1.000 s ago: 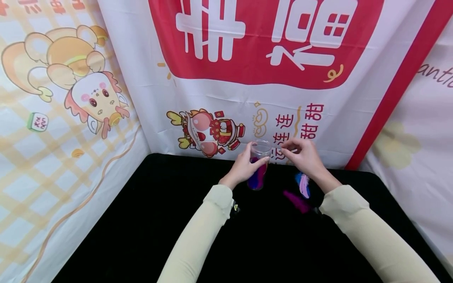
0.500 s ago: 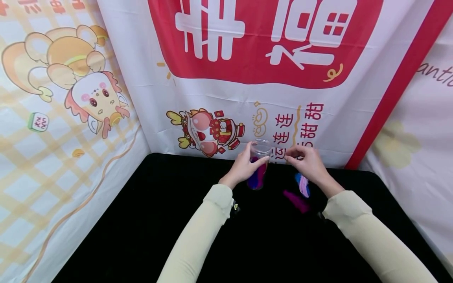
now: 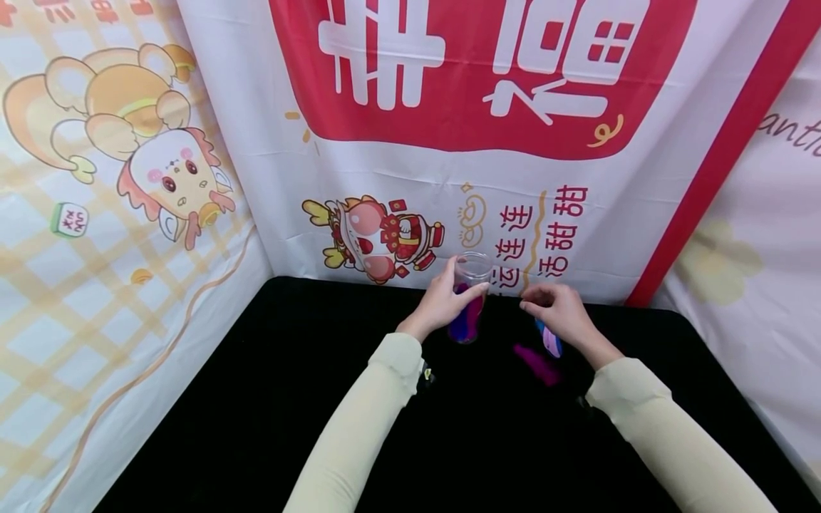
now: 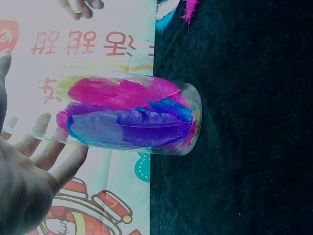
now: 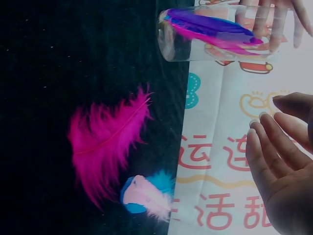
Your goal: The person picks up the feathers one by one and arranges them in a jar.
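Observation:
My left hand (image 3: pixel 441 298) grips a clear plastic jar (image 3: pixel 473 265) round its upper part, thumb on the near side. The jar stands upright at the back of the black table, its top uncovered. Purple, blue and magenta feathers (image 4: pixel 142 117) fill its lower part. To the right of the jar, my right hand (image 3: pixel 561 310) hovers with loosely bent fingers and nothing between them. Below it on the cloth lie a fluffy magenta feather (image 5: pixel 107 139) and a pale pink feather (image 5: pixel 149 196) over a blue feather (image 5: pixel 130 201). In the head view the right hand partly covers the pink and blue pair.
A black cloth (image 3: pixel 256 399) covers the table. Right behind its back edge hangs a white and red printed banner (image 3: pixel 410 171). A yellow-checked printed sheet (image 3: pixel 128 299) closes off the left side, and a pale sheet (image 3: pixel 757 335) the right.
My right hand has moved away from the jar's mouth, to the right and down, towards the loose feathers. The left hand and the jar have stayed in place.

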